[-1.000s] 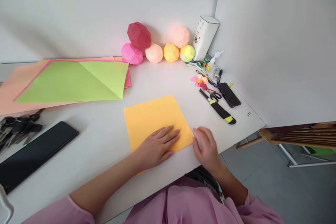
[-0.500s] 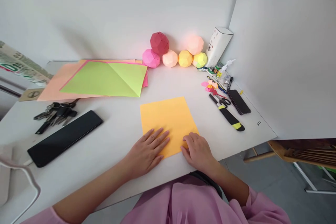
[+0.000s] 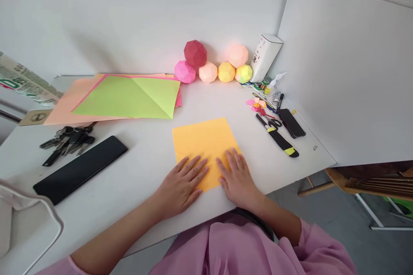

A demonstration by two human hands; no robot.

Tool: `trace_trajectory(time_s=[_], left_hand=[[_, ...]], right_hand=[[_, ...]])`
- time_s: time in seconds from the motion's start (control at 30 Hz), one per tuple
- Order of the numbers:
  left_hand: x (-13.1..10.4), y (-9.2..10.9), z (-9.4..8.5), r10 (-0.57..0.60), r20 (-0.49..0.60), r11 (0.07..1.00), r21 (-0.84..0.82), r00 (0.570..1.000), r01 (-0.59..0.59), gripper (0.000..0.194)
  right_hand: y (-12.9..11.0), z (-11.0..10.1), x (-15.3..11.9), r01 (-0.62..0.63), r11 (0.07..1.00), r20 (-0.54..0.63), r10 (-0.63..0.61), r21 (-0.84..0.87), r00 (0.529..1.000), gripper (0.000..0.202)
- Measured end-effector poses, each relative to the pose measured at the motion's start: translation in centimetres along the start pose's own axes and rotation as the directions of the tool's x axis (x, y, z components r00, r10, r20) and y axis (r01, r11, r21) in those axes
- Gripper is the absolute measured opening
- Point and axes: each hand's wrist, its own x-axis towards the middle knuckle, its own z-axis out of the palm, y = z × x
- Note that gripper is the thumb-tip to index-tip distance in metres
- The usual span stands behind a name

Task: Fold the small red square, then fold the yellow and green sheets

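Note:
A square sheet of orange paper (image 3: 203, 142) lies flat on the white table (image 3: 151, 146) in front of me. My left hand (image 3: 180, 184) rests palm down over its near left corner, fingers stretched and slightly apart. Across the near right part of the sheet lies my right hand (image 3: 237, 176), also flat with its fingers spread. Both hands press on the paper without gripping it. The near corners of the sheet are partly hidden under the hands.
Green paper (image 3: 132, 96) tops a stack at the back left, with keys (image 3: 67, 139) and a black phone (image 3: 82, 167) nearer. Faceted paper balls (image 3: 195, 53) line the wall. At right are a utility knife (image 3: 279, 139), scissors (image 3: 274, 123), glue bottle (image 3: 269, 88) and smaller phone (image 3: 292, 123).
My right hand has uncurled from the near right edge and now lies flat, further onto the sheet. My left hand has stayed put. The view has shifted slightly.

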Motion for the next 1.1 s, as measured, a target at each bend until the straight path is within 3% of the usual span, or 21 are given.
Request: trace_trajectory(time_s=[0.13,0.2,0.27,0.37,0.43,0.5,0.77,0.97,1.1], left_hand=[[-0.3,0.1,0.4,-0.032,-0.004,0.999,0.009,0.999,0.032,0.060],[-0.4,0.1,0.4,-0.077,-0.015,0.997,0.006,0.997,0.077,0.060],[-0.3,-0.1,0.3,-0.102,-0.015,0.995,-0.002,0.995,0.102,0.059],[0.0,-1.0,0.0,-0.093,0.000,0.995,-0.028,0.996,0.093,0.059],[0.2,-1.9,-0.3,-0.102,-0.011,0.993,-0.058,0.995,0.101,0.060],[0.1,-2.8,-0.6,-0.129,-0.019,0.988,-0.091,0.991,0.127,0.058],[-0.7,-4.4,-2.2,-0.215,0.219,0.960,-0.133,0.952,0.247,0.067],[-0.7,-4.7,-2.6,-0.201,0.244,0.956,-0.162,0.949,0.244,0.069],[-0.7,-4.8,-2.8,-0.217,0.295,0.950,-0.156,0.931,0.271,0.073]], right_hand=[[5.5,-0.5,-1.9,-0.144,0.987,0.001,0.145,-0.077,0.990,0.051],[7.3,-0.9,-2.4,-0.130,0.989,-0.048,0.126,-0.074,0.991,0.050],[7.7,-1.3,-2.3,-0.027,0.999,-0.142,0.024,-0.024,0.990,0.046],[6.0,-1.7,-1.2,0.289,0.956,-0.250,-0.266,0.060,0.931,0.036],[4.0,-1.7,0.0,0.492,0.869,-0.195,-0.474,0.058,0.859,0.032],[2.3,-1.6,1.3,0.588,0.809,-0.088,-0.584,0.017,0.807,0.030],[0.4,-2.3,4.8,0.687,0.723,0.140,-0.675,-0.070,0.724,0.037],[-1.6,-3.5,6.5,0.721,0.686,0.288,-0.675,-0.096,0.680,0.039],[-2.1,-3.8,7.0,0.734,0.670,0.305,-0.680,-0.112,0.667,0.037]])
